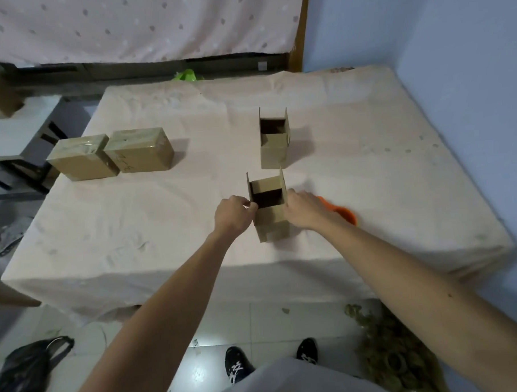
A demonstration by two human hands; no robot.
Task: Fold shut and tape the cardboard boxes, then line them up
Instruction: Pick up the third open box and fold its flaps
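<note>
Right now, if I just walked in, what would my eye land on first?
At the middle of the cloth-covered table, the left hand pinches the left edge of an open cardboard box while the right hand rests against its right side. A second open box stands just behind it. Two taped boxes sit side by side at the table's far left.

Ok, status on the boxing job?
Left hand pinches left wall of near open box, right hand touches its right side. Flaps up, no tape yet. Second open box behind; two taped boxes left. Orange item under right wrist, not blocking.
</note>
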